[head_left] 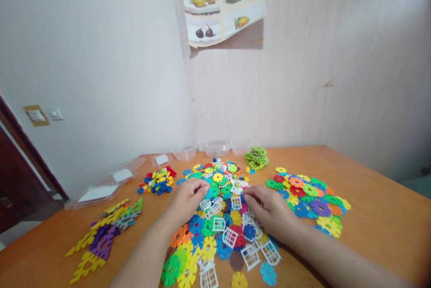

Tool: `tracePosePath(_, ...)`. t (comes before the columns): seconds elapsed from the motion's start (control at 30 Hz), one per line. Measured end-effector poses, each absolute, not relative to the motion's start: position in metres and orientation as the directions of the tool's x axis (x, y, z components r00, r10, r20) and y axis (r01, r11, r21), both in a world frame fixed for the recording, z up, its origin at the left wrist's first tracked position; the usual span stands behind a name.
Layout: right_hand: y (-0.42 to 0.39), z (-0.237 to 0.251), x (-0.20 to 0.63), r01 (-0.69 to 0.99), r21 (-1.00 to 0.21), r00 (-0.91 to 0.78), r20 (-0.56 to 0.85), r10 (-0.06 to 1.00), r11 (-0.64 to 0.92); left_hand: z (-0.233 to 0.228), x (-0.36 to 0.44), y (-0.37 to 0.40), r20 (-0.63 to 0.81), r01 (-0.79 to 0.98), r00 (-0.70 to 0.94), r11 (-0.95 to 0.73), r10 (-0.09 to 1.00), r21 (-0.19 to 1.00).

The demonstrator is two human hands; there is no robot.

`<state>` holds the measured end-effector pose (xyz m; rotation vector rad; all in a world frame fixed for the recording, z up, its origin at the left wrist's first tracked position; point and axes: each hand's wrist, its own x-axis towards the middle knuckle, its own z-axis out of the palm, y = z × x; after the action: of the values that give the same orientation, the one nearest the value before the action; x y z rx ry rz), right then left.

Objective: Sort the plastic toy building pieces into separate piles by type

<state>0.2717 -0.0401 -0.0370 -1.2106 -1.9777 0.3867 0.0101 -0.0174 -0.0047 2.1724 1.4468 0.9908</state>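
Orange-brown table (380,229): smooth top, back edge beyond the central pile (218,224), widest working room right of that pile. Pile itself: thin plastic, overlapping; notched round discs (222,248) plus white lattice frames (230,237). Right of pile, past a strip of tabletop: disc heap (303,196). Left of pile: flat toothed strips (103,237). Left hand (191,194) at pile's left side, right hand (267,207) at its right; 2 hands apart, fingers curled, tips nearly closed; hold on any piece: cannot tell. Behind-left of pile: chunky bricks (158,181).
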Motion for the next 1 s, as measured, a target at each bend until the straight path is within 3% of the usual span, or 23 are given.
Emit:
tracePosePath(0.1, -0.050, -0.032, 0.264, 0.599, -0.589, -0.296, 0.466, 0.834, 0.542, 0.000, 0.028, -0.028, 0.311, 0.510, 0.274, -0.411, 0.910, 0.756)
tracePosePath(0.23, -0.059, -0.031, 0.256, 0.553, -0.624, -0.361, 0.418, 0.834, 0.552, -0.001, 0.044, -0.038, 0.147, 0.269, 0.352, -0.251, 0.924, 0.930)
tracePosePath(0.43, -0.052, -0.031, 0.260, 0.532, -0.699, -0.289, 0.380, 0.878, 0.478, -0.007, 0.049, -0.038, 0.089, 0.141, 0.367, -0.149, 0.926, 0.979)
tracePosePath(0.57, -0.036, -0.023, 0.287, 0.660, -0.651, -0.092, 0.425, 0.901, 0.375, -0.003, 0.037, -0.030, 0.156, 0.177, 0.174, -0.187, 0.972, 0.966)
tracePosePath(0.73, -0.011, -0.012, 0.342, 0.891, -0.448, 0.266, 0.372, 0.889, -0.079, -0.007, 0.008, -0.014, 0.261, 0.402, -0.049, -0.220, 0.964, 0.889)
tracePosePath(0.87, 0.002, -0.009, 0.376, 0.869, -0.379, 0.414, 0.205, 0.887, -0.318, -0.019, -0.004, -0.003, 0.275, 0.598, -0.042, -0.196, 0.961, 0.777)
tracePosePath(1.0, 0.009, -0.012, 0.390, 0.865, -0.365, 0.403, 0.096, 0.910, -0.345, -0.028, -0.001, -0.001, 0.330, 0.714, 0.071, -0.279, 0.941, 0.643)
